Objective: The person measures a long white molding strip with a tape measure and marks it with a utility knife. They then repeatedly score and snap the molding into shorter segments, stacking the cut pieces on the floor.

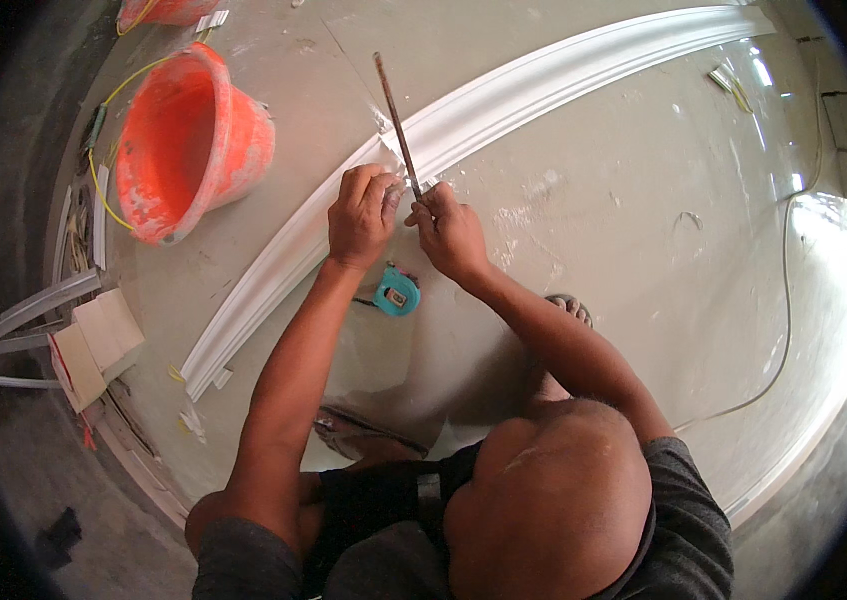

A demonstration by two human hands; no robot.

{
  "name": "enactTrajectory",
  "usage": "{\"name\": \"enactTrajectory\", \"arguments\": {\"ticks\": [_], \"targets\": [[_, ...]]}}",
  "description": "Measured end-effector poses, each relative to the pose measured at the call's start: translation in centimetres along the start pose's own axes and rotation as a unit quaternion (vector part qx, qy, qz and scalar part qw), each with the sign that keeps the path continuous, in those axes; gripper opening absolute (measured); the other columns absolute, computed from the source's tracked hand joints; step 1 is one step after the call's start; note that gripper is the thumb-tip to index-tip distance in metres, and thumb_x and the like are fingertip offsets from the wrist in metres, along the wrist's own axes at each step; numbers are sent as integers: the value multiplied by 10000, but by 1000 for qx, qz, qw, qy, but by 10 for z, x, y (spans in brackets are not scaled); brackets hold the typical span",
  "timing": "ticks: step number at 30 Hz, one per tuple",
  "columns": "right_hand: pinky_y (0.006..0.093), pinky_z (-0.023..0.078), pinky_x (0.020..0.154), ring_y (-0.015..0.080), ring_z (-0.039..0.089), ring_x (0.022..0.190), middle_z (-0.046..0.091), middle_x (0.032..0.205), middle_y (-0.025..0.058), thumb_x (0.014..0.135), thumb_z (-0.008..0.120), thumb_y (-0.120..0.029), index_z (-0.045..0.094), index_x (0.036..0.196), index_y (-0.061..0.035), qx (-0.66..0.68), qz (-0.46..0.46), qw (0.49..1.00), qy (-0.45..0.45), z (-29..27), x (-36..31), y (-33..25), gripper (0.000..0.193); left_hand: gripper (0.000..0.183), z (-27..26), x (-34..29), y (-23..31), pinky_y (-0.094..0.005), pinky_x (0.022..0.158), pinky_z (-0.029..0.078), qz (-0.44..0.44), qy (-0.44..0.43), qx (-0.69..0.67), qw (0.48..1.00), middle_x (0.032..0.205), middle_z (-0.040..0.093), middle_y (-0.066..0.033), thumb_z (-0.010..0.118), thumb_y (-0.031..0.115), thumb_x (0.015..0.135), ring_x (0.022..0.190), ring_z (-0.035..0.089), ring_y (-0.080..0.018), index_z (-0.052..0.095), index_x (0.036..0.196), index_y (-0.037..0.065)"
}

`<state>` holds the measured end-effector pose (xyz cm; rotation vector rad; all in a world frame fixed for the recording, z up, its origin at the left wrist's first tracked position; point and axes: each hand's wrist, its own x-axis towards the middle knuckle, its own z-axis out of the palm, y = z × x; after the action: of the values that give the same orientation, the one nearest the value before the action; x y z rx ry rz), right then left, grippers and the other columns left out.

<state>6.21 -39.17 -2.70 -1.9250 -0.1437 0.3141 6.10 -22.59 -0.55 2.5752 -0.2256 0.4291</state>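
Note:
My right hand [451, 228] is closed round the lower end of a long, thin, rusty-brown blade [395, 115], which points up and away to the left. The blade crosses over a long white moulding strip [503, 105] with ridged edges that lies on the floor. Close beside it, my left hand [358, 215] has its fingers curled together at the strip's near edge; whatever they pinch is hidden. Small white bits show between the two hands. Just below them a teal tape measure [398, 293] rests on the floor.
An orange bucket [243, 140] smeared with white lies tilted at the left, a yellow cord [93, 165] beside it. Metal channels [33, 300] and a cardboard box [103, 340] are at the lower left. A cable [788, 290] runs along the right. My feet [368, 440] are near the strip.

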Motion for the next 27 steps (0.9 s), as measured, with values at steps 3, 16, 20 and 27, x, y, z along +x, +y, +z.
{"name": "enactTrajectory", "arguments": {"ticks": [3,16,20,27], "targets": [[468,568,680,384,744,791,760,845,161,1000,601,-91,503,994,-21,-12,15,1000,-11,-1,1,2,121,178,2,-1,1,-453,845,542,12,11,-7,1000,1105,640,-102,748,133,905,1038,635,-343,671,1055,76],[462,558,671,376,731,729,733,776,143,1007,597,-124,552,1009,-39,-12,15,1000,15,-46,-27,8,97,262,-4,-3,-8,-464,890,525,12,-14,9,1000,1158,620,-126,827,174,826,1082,605,-352,681,1030,99],[491,556,674,407,720,743,726,787,160,988,638,-164,590,973,-53,-52,-18,998,13,-49,-16,12,122,600,-9,3,-10,-502,1035,446,-10,17,78,997,1268,587,-154,906,272,716,1196,551,-375,623,1215,95],[463,555,674,388,708,761,718,902,174,953,668,-160,640,955,-51,-129,-50,990,13,-51,-19,10,113,1001,-27,-7,-32,-475,1080,459,-138,-107,100,980,1396,562,-156,958,418,643,1265,532,-362,512,1461,52]]}}
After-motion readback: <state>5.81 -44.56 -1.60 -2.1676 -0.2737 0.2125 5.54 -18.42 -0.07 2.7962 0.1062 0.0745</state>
